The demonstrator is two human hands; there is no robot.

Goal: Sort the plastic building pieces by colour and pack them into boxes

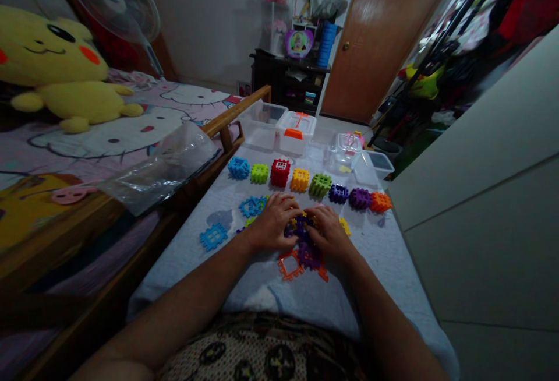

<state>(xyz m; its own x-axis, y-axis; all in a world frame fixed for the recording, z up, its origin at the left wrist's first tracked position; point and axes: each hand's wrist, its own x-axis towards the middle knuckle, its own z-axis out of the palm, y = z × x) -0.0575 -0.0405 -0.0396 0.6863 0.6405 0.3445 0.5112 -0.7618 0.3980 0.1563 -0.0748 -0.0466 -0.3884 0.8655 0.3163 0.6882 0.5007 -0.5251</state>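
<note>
Head view, looking down past a patterned garment point(227, 355) on the person's lap to a table point(183, 288) under a pale blue cloth. Nearest on it lies an open orange frame point(283, 270) with notched edges; just beside it, below the hands, is a purple piece point(309, 256). Beyond these, at mid-table, the left hand point(276, 221) and right hand point(328, 232) come together, fingers and thumbs closed around a dark purple piece point(300, 226) between them; the fingertips hide just how its edges meet. To do this well, I would judge, line the teeth up with the gaps first, support one side with the left hand, and press evenly with the right thumb, since a tilted push may bend or pop the plastic. Keeping the wrists clear of the loose pieces seems wise too. A blue panel point(213, 236) lies off to the left, another blue piece point(250, 207) beside the left hand, and a yellow piece point(345, 226) just past the right. Farther off stands a row of eight notched blocks, among them a red block point(280, 173), and behind that clear plastic boxes, one with an orange-handled lid point(301, 119).
</note>
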